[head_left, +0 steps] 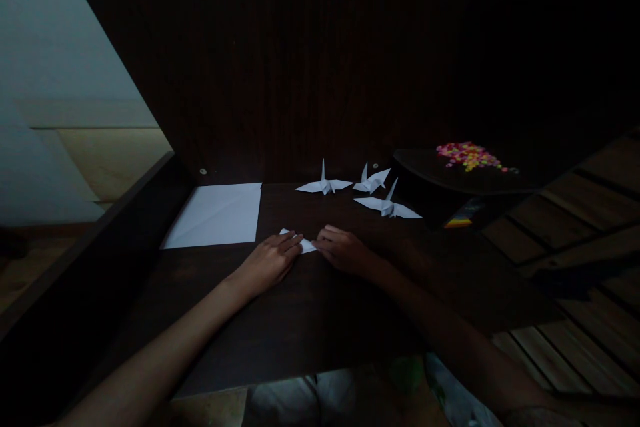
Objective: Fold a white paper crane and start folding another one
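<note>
A small piece of folded white paper [308,246] lies on the dark desk between my hands. My left hand [274,257] rests over its left part, the fingers closed together and holding it down. At its right corner, my right hand [343,250] has its fingers curled and pinched on the paper. My fingers cover much of the folds. Behind my hands stand white origami cranes: one with spread wings [325,186], a second crane [373,181] to its right, and a third crane [389,207] nearer to my right hand.
White square sheets [215,215] lie at the desk's left, by the raised side board [95,233]. On a dark rounded shelf [420,163] at the right sits a pile of small colourful pieces [470,155]. A tall dark panel [280,67] closes off the back.
</note>
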Available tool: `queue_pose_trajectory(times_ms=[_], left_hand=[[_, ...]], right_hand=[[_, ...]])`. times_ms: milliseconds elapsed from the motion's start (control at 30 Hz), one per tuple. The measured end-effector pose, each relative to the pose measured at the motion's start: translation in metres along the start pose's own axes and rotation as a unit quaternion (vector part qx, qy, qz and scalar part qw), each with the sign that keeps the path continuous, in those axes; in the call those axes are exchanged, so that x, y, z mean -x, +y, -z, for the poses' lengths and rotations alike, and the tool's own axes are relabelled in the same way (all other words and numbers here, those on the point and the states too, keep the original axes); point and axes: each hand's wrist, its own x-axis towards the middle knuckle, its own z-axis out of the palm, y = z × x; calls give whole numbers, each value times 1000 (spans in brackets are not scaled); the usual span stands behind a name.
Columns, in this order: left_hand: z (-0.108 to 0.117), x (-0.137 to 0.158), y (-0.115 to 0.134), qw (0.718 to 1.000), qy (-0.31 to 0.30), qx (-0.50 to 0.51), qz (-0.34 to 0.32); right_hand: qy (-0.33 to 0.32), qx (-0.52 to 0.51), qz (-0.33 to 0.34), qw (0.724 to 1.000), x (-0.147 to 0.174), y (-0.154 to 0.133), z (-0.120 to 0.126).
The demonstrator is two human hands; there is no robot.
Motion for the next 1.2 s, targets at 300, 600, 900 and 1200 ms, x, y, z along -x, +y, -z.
queue_pose_trajectory(times_ms=[300,600,900,1200], left_hand=[[-1,-6,-8,999,7,38,22],[-2,-6,-12,998,21,67,-5],[-3,-6,-11,994,7,106,4],[-4,-3,-11,987,-62,145,-9]], right_hand=[[-2,28,25,999,0,-2,-1],[34,-12,1,999,2,2,2],[41,-31,23,998,1,2,-1],[33,-26,28,999,1,0,-1]])
